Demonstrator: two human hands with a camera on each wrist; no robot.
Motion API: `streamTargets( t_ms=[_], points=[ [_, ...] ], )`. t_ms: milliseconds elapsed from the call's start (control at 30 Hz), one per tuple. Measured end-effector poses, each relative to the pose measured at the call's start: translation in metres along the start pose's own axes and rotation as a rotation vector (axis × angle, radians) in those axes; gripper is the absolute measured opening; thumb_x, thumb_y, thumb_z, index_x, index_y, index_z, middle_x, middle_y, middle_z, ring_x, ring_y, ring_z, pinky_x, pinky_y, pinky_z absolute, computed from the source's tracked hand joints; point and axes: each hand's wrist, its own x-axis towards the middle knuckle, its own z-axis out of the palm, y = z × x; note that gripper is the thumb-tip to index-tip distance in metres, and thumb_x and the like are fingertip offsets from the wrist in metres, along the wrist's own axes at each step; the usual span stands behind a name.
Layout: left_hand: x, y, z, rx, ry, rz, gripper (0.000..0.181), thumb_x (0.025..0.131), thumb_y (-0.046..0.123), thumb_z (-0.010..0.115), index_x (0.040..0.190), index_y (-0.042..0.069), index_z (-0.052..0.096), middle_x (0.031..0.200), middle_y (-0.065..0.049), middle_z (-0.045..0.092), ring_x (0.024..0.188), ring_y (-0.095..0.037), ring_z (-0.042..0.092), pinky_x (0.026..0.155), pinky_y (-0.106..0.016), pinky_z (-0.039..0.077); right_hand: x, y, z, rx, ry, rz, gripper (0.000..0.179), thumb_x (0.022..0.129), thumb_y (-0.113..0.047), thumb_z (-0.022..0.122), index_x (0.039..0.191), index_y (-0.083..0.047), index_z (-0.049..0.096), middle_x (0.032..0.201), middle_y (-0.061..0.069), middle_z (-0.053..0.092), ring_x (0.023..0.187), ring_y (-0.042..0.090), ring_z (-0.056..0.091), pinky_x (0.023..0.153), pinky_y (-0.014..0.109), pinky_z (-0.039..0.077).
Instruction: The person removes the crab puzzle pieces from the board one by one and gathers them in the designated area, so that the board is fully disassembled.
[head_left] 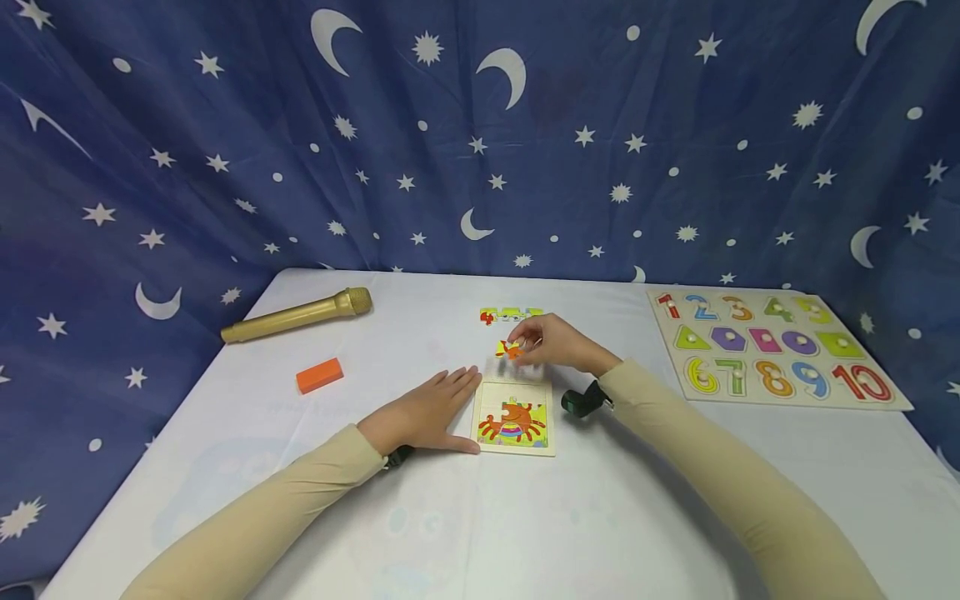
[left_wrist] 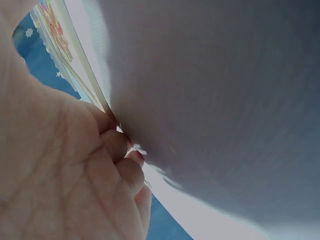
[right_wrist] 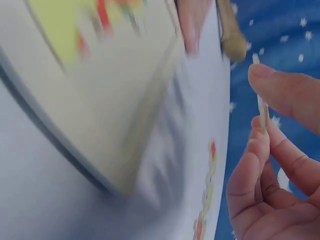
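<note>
A square wooden puzzle board (head_left: 513,450) lies on the table, its lower part filled with an orange crab picture and its upper part bare wood. My left hand (head_left: 431,412) rests flat along the board's left edge, fingers straight and thumb near the lower corner. My right hand (head_left: 555,342) pinches a yellow and orange puzzle piece (head_left: 512,349) between thumb and fingers, above the far edge of the board. Seen edge-on in the right wrist view, the thin puzzle piece (right_wrist: 261,102) sits between thumb and fingertips. Beyond that hand, more puzzle pieces (head_left: 510,315) lie in a row.
A gold toy microphone (head_left: 300,318) lies at the back left, with an orange block (head_left: 319,376) in front of it. On the right is a wooden number and shape board (head_left: 780,350). A blue star-patterned curtain (head_left: 480,150) hangs behind the white table (head_left: 600,517).
</note>
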Motion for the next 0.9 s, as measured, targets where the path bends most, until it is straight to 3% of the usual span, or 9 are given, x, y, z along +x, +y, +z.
streamTargets(
  t_ms=[167,400,700,900],
  points=[
    [0.002,-0.001,-0.001,-0.001,-0.011,-0.007,0.106,0.079,0.075,0.046,0.151,0.005,0.011,0.159,-0.010,0.011,0.147,-0.024,0.013,0.120,-0.041,0.016,0.029,0.008,-0.005,0.008,0.033,0.048,0.032,0.075,-0.006,0.077,0.104,-0.001,0.066,0.090,0.006,0.064,0.076,0.010,0.054,0.067,0.019,0.047],
    [0.003,0.000,-0.001,-0.024,-0.021,-0.007,0.106,0.079,0.074,0.048,0.151,0.005,0.010,0.159,-0.009,0.009,0.147,-0.023,0.011,0.120,-0.041,0.014,0.057,0.007,0.004,-0.011,0.072,0.095,0.031,0.074,-0.003,0.077,0.102,0.001,0.065,0.095,0.011,0.065,0.079,0.012,0.057,0.069,0.019,0.049],
    [0.001,0.001,-0.001,-0.041,-0.017,-0.009,0.106,0.079,0.073,0.049,0.151,0.005,0.011,0.159,-0.009,0.010,0.147,-0.023,0.011,0.120,-0.042,0.015,0.069,0.010,0.012,-0.065,0.129,0.175,0.026,0.072,-0.004,0.079,0.094,-0.001,0.067,0.086,0.006,0.063,0.073,0.012,0.052,0.062,0.017,0.044],
    [-0.001,0.001,-0.002,-0.033,-0.014,-0.013,0.105,0.079,0.073,0.049,0.151,0.005,0.012,0.159,-0.009,0.011,0.147,-0.023,0.012,0.120,-0.041,0.016,0.071,0.011,0.013,-0.074,0.126,0.164,0.021,0.073,-0.003,0.078,0.092,-0.001,0.069,0.077,0.002,0.060,0.070,0.010,0.050,0.060,0.015,0.042]
  ],
)
